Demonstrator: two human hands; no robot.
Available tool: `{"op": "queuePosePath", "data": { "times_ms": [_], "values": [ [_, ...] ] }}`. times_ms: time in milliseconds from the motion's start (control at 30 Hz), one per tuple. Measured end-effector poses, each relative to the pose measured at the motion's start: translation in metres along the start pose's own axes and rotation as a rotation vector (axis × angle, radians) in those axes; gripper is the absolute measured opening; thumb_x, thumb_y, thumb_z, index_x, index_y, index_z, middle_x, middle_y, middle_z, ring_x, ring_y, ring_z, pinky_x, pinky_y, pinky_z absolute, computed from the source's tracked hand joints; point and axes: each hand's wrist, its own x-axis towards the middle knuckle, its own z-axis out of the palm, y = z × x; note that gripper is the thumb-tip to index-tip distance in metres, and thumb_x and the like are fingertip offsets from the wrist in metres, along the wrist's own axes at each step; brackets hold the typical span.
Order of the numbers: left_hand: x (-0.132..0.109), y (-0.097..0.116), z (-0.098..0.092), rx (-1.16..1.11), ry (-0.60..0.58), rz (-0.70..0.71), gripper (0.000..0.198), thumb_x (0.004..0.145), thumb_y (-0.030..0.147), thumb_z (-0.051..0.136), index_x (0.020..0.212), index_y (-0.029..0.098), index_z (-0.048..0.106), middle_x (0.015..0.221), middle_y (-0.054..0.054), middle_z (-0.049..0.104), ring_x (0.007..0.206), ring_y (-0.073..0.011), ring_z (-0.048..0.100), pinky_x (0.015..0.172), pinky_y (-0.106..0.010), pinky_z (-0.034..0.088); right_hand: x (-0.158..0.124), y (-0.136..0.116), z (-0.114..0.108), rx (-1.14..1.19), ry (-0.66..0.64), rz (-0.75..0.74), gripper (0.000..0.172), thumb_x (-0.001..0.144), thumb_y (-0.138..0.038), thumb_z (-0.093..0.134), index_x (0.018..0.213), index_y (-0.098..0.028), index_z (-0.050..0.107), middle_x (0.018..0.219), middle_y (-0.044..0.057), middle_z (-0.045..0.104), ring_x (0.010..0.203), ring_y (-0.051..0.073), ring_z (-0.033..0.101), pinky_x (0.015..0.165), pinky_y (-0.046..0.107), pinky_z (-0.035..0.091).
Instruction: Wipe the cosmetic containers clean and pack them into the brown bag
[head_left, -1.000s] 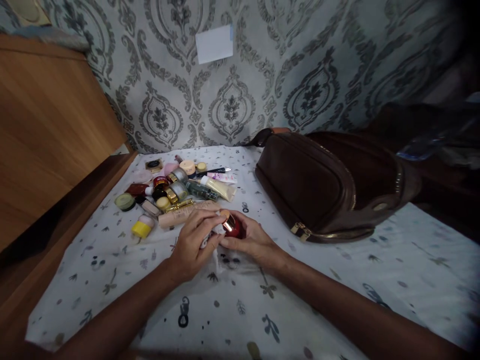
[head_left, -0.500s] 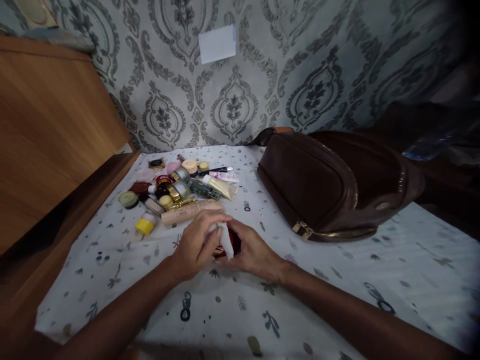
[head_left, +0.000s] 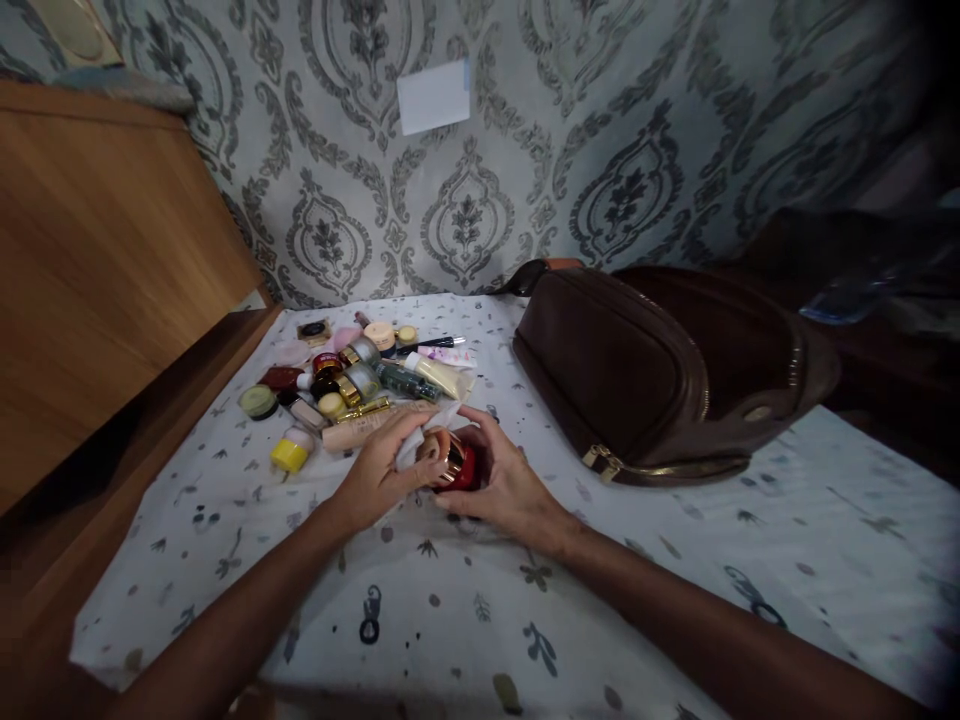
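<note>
Holding a round, glossy red container with a shiny copper-gold cap point(head_left: 454, 462) between both hands, cap end toward the left. Right hand point(head_left: 504, 482) half-curled around the red body, thumb on near side, fingers on far side. Left hand point(head_left: 384, 468) partly closed, thumb against the cap, with a thin white tissue-like sheet point(head_left: 444, 414) under its fingers, behind the cap. Can't tell if the container touches the white leaf-print cloth point(head_left: 450, 620) below.

Just beyond left fingers: long peach cylindrical tube point(head_left: 349, 434), its right end partly hidden. Left of left hand: small bottle with yellow cap point(head_left: 291, 452). Farther beyond the hands: cream squeeze tube with white cap point(head_left: 447, 377), dark green bottle point(head_left: 405, 380), round green-lidded jar point(head_left: 258, 402). Right of right hand, well apart: dark brown leather bag with gold zips point(head_left: 611, 360).
</note>
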Motion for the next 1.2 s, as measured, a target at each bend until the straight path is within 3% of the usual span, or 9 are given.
{"op": "queuePosePath", "data": {
  "times_ms": [133, 367, 600, 733, 933, 1200],
  "values": [
    [0.0, -0.003, 0.003, -0.002, -0.025, -0.038, 0.072, 0.078, 0.062, 0.069, 0.133, 0.018, 0.055, 0.132, -0.013, 0.06, 0.122, -0.0322, 0.054, 0.106, -0.043, 0.041, -0.001, 0.004, -0.001, -0.14, 0.084, -0.021, 0.085, 0.064, -0.032, 0.082, 0.135, -0.024, 0.036, 0.107, 0.007, 0.063, 0.096, 0.024, 0.065, 0.087, 0.04, 0.053],
    [-0.002, 0.002, 0.007, -0.055, -0.013, -0.252, 0.065, 0.075, 0.046, 0.076, 0.128, 0.017, 0.051, 0.125, -0.013, 0.061, 0.115, -0.0329, 0.057, 0.101, -0.048, 0.043, -0.001, 0.006, -0.003, -0.336, 0.203, -0.079, 0.064, 0.064, -0.029, 0.08, 0.118, -0.024, 0.047, 0.108, 0.006, 0.067, 0.096, 0.024, 0.066, 0.086, 0.038, 0.053],
    [-0.005, 0.008, 0.0, -0.256, -0.123, -0.302, 0.06, 0.081, 0.024, 0.061, 0.138, 0.022, 0.04, 0.132, -0.009, 0.054, 0.121, -0.0272, 0.053, 0.101, -0.039, 0.044, 0.006, -0.002, -0.008, -0.136, 0.259, -0.053, 0.06, 0.06, -0.039, 0.085, 0.106, -0.023, 0.05, 0.1, 0.005, 0.068, 0.093, 0.024, 0.066, 0.086, 0.039, 0.054],
    [0.0, -0.001, 0.001, -0.232, -0.013, -0.306, 0.039, 0.087, 0.025, 0.055, 0.126, 0.019, 0.052, 0.121, -0.007, 0.061, 0.113, -0.024, 0.056, 0.099, -0.035, 0.043, 0.008, -0.003, -0.009, -0.066, 0.245, -0.019, 0.06, 0.059, -0.038, 0.086, 0.104, -0.022, 0.05, 0.1, 0.005, 0.068, 0.094, 0.024, 0.065, 0.088, 0.04, 0.053],
    [0.005, -0.015, 0.001, -0.392, 0.093, -0.315, 0.022, 0.083, 0.035, 0.064, 0.097, 0.018, 0.061, 0.088, -0.001, 0.065, 0.08, -0.0172, 0.059, 0.073, -0.026, 0.047, 0.009, -0.004, -0.008, 0.004, 0.247, 0.002, 0.057, 0.059, -0.035, 0.086, 0.102, -0.022, 0.051, 0.099, 0.005, 0.067, 0.094, 0.023, 0.064, 0.088, 0.039, 0.052],
    [0.004, -0.012, 0.001, -0.476, 0.215, -0.367, 0.016, 0.086, 0.032, 0.058, 0.097, 0.02, 0.053, 0.09, 0.0, 0.062, 0.077, -0.0134, 0.059, 0.068, -0.022, 0.047, 0.008, -0.005, -0.008, -0.042, 0.246, -0.002, 0.058, 0.058, -0.037, 0.086, 0.103, -0.022, 0.052, 0.098, 0.005, 0.066, 0.091, 0.022, 0.063, 0.085, 0.038, 0.052]
  ]
}}
